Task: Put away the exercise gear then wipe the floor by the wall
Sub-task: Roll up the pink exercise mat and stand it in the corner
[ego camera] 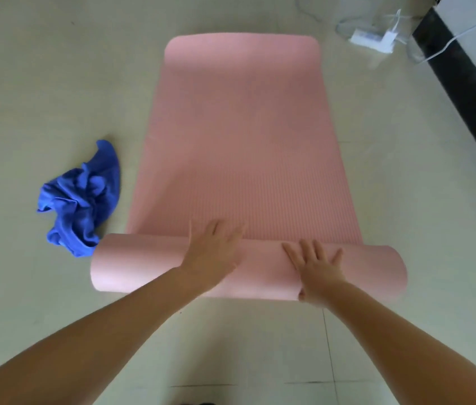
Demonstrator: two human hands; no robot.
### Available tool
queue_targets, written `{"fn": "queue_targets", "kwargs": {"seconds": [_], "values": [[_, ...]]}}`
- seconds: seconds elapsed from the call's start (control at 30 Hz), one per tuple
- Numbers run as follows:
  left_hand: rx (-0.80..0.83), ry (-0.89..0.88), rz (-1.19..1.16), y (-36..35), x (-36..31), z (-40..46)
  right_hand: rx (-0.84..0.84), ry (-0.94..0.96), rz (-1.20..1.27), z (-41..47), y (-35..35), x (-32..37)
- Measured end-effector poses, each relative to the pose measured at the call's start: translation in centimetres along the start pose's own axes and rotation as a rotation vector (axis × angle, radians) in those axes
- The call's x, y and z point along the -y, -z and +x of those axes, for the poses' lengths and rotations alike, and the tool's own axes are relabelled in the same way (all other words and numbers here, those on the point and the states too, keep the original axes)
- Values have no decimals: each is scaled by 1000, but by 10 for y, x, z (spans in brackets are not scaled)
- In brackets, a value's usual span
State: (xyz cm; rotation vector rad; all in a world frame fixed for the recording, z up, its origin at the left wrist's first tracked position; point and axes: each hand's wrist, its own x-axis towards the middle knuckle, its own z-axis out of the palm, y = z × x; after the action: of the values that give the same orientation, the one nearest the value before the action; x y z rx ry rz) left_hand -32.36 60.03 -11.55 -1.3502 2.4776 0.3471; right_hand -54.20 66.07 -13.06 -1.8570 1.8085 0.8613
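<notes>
Head view: left hand (213, 252) and right hand (317, 268) press flat, fingers spread, gripping nothing, atop the pink mat (239, 135) roll; its axis runs crosswise. Unrolled length lies straight ahead of the fingertips.

Both hands flat on rolled end of pink mat (239, 135): left hand (213, 252), right hand (317, 266); blue cloth (80, 197) beside.

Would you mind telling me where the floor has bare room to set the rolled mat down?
Bare floor stretches left of the pink mat, beyond the blue cloth, and lies in front of the roll, between the forearms. Crowded: the far right, where the white power strip and cables sit by the black skirting. The left hand and the right hand press the roll.
</notes>
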Motion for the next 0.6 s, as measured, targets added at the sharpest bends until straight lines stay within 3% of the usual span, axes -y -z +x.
{"fn": "queue_targets", "kwargs": {"seconds": [0.13, 0.23, 0.33, 0.47, 0.6], "values": [[212, -1, 113, -32, -9, -18, 194, 19, 23, 30, 34, -13], [240, -12, 60, -32, 7, 19, 241, -22, 14, 45, 57, -10], [316, -27, -57, -22, 25, 53, 92, -58, -47, 42, 69, 2], [433, -85, -146, -10, 43, 78, -286, -106, 109, 10, 42, 28], [510, -100, -209, -1, 57, 103, -155, -106, 145, 4, 8, 29]]}}
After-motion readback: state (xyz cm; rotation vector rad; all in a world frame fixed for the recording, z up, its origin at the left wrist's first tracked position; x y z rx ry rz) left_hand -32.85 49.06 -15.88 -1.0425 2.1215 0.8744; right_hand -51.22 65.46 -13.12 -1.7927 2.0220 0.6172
